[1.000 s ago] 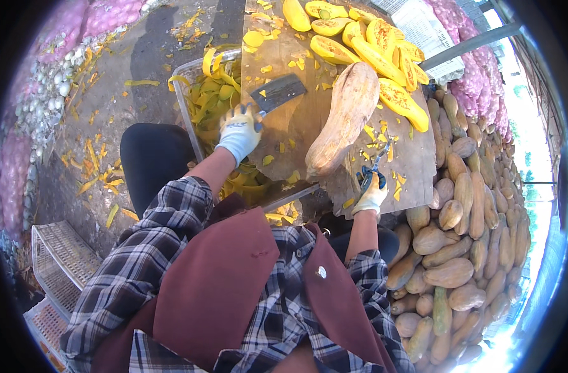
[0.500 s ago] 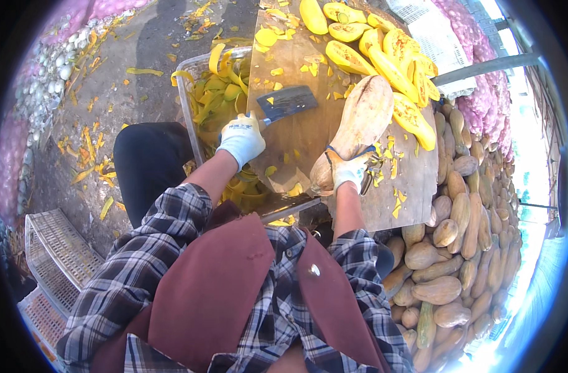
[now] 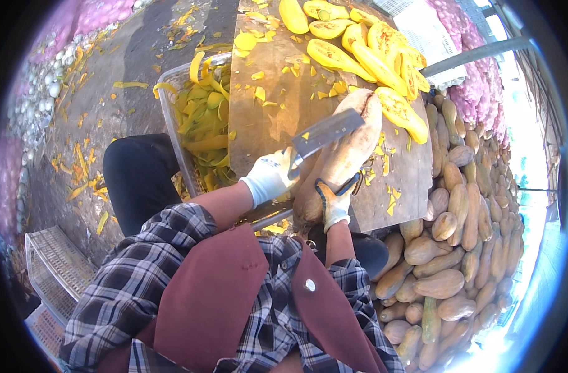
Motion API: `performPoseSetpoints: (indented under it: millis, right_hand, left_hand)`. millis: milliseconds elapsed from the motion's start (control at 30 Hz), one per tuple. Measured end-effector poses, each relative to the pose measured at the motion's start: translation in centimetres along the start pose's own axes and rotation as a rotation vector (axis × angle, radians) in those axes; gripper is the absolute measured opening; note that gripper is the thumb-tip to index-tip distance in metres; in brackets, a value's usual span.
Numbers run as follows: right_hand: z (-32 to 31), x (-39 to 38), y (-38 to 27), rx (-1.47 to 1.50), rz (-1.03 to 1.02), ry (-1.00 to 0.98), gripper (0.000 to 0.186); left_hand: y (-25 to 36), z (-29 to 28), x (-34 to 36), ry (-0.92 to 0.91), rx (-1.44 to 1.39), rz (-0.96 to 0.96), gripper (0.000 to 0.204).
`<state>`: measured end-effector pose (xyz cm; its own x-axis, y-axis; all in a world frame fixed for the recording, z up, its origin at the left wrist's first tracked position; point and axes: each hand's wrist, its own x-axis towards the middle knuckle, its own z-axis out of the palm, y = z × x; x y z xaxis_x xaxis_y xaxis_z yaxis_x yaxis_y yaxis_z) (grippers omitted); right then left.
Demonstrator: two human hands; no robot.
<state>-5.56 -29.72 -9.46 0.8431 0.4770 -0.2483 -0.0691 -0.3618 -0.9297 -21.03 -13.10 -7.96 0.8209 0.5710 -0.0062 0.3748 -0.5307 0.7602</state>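
Observation:
My left hand (image 3: 273,175), in a white work glove, is closed round the handle of a cleaver (image 3: 329,132). The broad dark blade crosses over a long tan squash (image 3: 342,156), its tip near the squash's far end; whether it touches the skin I cannot tell. The squash lies aslant on a wooden board (image 3: 274,127), its near end reaching the board's front edge. My gloved right hand (image 3: 335,200) grips the squash from the right near that end. A small dark metal piece (image 3: 358,183) shows beside the right hand, its kind unclear.
Halved, peeled yellow squashes (image 3: 383,62) lie at the board's far right, with scraps around. Left of the board, a clear bin (image 3: 170,118) holds peelings. A big heap of whole squashes (image 3: 448,267) covers the right side. White plastic crates (image 3: 54,261) stand at lower left.
The cleaver has been raised off the board and swung right, over the squash. My left hand moved right and nearer; my right hand and the squash shifted slightly left and nearer.

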Motion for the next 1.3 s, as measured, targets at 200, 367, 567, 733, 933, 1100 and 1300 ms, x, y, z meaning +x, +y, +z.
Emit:
performPoseSetpoints:
  millis: [200,367,567,733,933,1100,1300]
  right_hand:
    - [0.0,0.1,0.0,-0.010,0.026,0.021,0.136]
    - [0.0,0.1,0.2,-0.074,0.023,0.006,0.133]
    - [0.3,-0.8,-1.2,-0.247,0.083,0.036,0.136]
    - [0.4,-1.0,-1.1,-0.151,0.002,0.017,0.134]
    - [0.1,-0.2,0.5,-0.037,-0.094,0.008,0.137]
    - [0.1,0.0,0.4,-0.136,-0.074,0.041,0.137]
    - [-0.1,0.1,0.4,-0.205,0.051,0.044,0.136]
  left_hand:
    - [0.9,1.2,-0.2,-0.097,0.219,0.067,0.047]
    - [1.2,1.4,0.3,-0.175,0.315,0.067,0.045]
    - [3.8,1.9,5.7,-0.119,0.310,0.092,0.038]
    - [5.2,2.0,12.8,-0.054,0.401,0.169,0.033]
    - [3.1,-4.8,19.2,-0.242,-0.470,-0.261,0.019]
    - [1.7,-0.2,7.4,-0.002,0.244,0.222,0.026]
    - [3.3,1.7,-0.1,-0.226,0.344,0.050,0.046]
